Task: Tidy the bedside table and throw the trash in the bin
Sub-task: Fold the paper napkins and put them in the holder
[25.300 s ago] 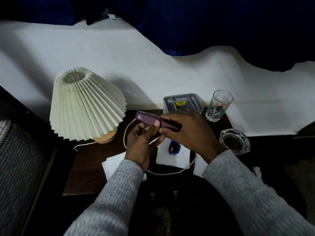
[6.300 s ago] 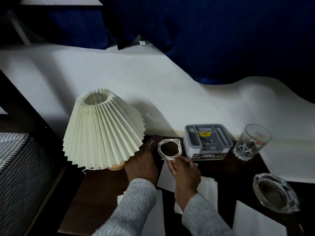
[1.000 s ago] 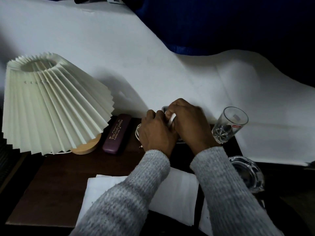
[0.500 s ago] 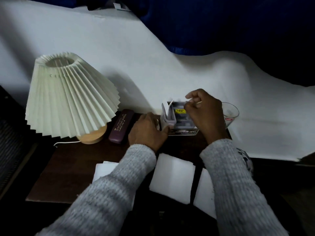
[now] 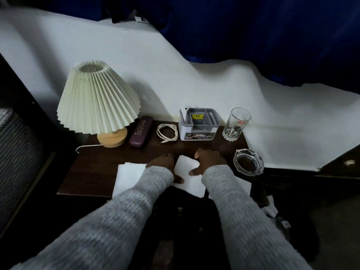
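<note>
On the dark wooden bedside table [image 5: 93, 172] several white paper sheets lie at the front edge. My left hand [image 5: 163, 164] and my right hand [image 5: 209, 160] rest on either side of the middle sheet [image 5: 187, 170], fingers spread and touching its edges. Another sheet [image 5: 128, 176] lies to the left, partly under my left sleeve. Along the back stand a purple glasses case [image 5: 141, 131], a coiled white cable [image 5: 167, 132] and a grey organiser box [image 5: 198, 123] with something white standing in its left slot.
A pleated cream lamp [image 5: 97, 100] on a wooden base stands at the back left, its cord trailing off the left side. A drinking glass [image 5: 236, 123] stands at the back right, a glass ashtray [image 5: 248, 161] in front of it. White wall behind; dark floor below.
Both hands have pulled back from the organiser box to the paper sheet at the table's front. The coiled cable now lies free between the glasses case and the box.
</note>
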